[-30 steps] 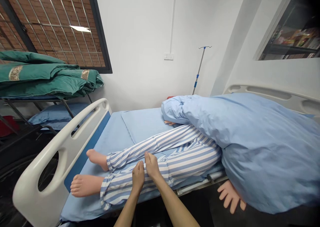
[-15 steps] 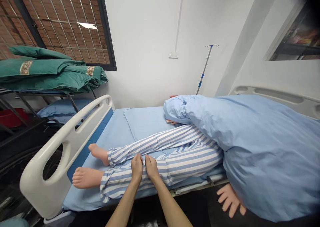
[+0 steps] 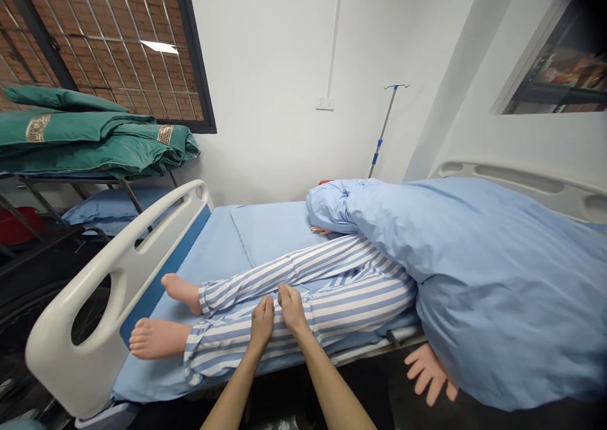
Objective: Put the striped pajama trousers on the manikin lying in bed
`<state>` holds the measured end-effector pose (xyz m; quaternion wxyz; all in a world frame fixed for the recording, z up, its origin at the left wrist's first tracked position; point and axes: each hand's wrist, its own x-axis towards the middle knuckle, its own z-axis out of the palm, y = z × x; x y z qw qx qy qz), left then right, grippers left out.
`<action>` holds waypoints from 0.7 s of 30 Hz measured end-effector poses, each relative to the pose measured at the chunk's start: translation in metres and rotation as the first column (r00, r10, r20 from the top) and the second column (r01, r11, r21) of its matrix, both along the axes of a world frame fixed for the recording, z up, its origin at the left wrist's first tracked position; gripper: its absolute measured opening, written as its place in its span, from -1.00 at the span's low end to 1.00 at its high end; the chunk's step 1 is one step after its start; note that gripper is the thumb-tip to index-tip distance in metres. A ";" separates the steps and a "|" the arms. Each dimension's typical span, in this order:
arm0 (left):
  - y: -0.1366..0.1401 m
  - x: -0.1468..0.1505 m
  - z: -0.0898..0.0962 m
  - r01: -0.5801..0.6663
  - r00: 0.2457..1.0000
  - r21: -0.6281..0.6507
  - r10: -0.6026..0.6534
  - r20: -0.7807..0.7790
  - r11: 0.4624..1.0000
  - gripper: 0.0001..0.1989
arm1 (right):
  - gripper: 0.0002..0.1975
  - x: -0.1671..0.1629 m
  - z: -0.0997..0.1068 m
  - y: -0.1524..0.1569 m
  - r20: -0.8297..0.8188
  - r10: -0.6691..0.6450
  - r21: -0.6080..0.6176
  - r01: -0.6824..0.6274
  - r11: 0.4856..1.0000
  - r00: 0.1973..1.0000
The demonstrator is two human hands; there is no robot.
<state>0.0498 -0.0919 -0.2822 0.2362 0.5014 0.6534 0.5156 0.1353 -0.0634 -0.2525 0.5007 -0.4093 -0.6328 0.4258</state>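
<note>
A manikin lies on the bed in blue-and-white striped trousers [image 3: 351, 303], its bare feet toward the footboard. My left hand [image 3: 262, 319] is closed in a loose fist over the nearer trouser leg, thumb side up. Beside it, slightly higher in the view, my right hand [image 3: 291, 307] is also curled closed, with a narrow gap between the two. Nothing shows in either hand. Whether the fists touch the cloth beneath is unclear. A light blue quilt [image 3: 497, 278] covers the manikin's upper body, and one manikin hand [image 3: 430, 373] hangs out over the near bed edge.
The white footboard [image 3: 114, 291] rises at the left end of the bed. Folded green bedding [image 3: 95, 139] is piled on another bed behind it. An IV pole [image 3: 383, 129] stands by the far wall. Dark wheelchair-like parts [image 3: 38, 284] sit at lower left.
My right hand has moved up and a little right, away from my left hand, which has dropped slightly. The whole view has shifted a little, with the bed sliding left. Both hands stay closed.
</note>
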 end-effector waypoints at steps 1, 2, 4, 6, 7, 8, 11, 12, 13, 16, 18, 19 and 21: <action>-0.001 0.000 0.000 -0.001 1.000 -0.004 0.001 -0.014 1.000 -0.71 | -0.63 0.002 -0.002 0.000 0.016 -0.006 -0.001 0.006 1.000 1.000; -0.002 0.000 0.000 -0.001 1.000 -0.003 0.001 -0.028 1.000 -0.71 | -0.63 0.003 -0.006 -0.001 0.033 -0.015 -0.005 0.015 1.000 0.999; -0.003 -0.001 0.000 -0.001 0.999 0.000 0.001 -0.039 1.000 -0.72 | -0.63 0.004 -0.016 -0.002 0.066 -0.029 -0.007 0.030 1.000 0.997; -0.002 -0.002 0.002 -0.007 1.000 -0.005 0.007 -0.005 1.000 -0.71 | -0.63 0.003 -0.024 -0.004 0.080 -0.023 -0.005 0.024 1.000 0.997; -0.001 -0.002 0.004 -0.015 0.999 -0.012 0.015 0.030 1.000 -0.71 | -0.63 0.002 -0.027 -0.004 0.074 -0.018 -0.009 0.018 1.000 0.997; 0.002 -0.002 0.007 -0.024 0.997 -0.020 0.025 0.073 1.000 -0.70 | -0.62 0.001 -0.028 -0.004 0.061 -0.011 -0.022 0.013 1.000 0.998; 0.010 0.005 0.012 -0.036 0.976 -0.030 0.042 0.214 0.999 -0.69 | -0.61 0.001 -0.029 0.000 -0.016 0.010 -0.073 -0.011 0.997 1.000; 0.012 0.009 0.013 -0.041 0.968 -0.031 0.047 0.245 0.999 -0.69 | -0.61 0.001 -0.029 0.001 -0.050 0.013 -0.086 -0.017 0.996 0.999; 0.013 0.014 0.013 -0.051 0.965 -0.033 0.057 0.256 0.998 -0.69 | -0.61 0.002 -0.030 0.003 -0.088 0.016 -0.098 -0.025 0.995 0.996; 0.011 0.026 0.009 -0.094 0.984 -0.023 0.096 0.150 0.995 -0.68 | -0.61 0.005 -0.031 0.006 -0.186 0.017 -0.148 -0.045 0.988 0.982; 0.007 0.031 0.006 -0.089 0.996 -0.007 0.089 0.029 0.996 -0.69 | -0.59 0.010 -0.027 0.008 -0.173 0.005 -0.159 -0.033 0.987 0.985; 0.006 0.032 0.005 -0.076 0.997 -0.003 0.076 -0.020 0.997 -0.69 | -0.59 0.013 -0.023 0.009 -0.136 -0.005 -0.141 -0.014 0.990 0.991; 0.004 0.030 0.004 -0.047 0.995 -0.005 0.047 -0.084 0.999 -0.70 | -0.59 0.022 -0.011 0.011 -0.035 -0.043 -0.059 0.041 0.997 0.998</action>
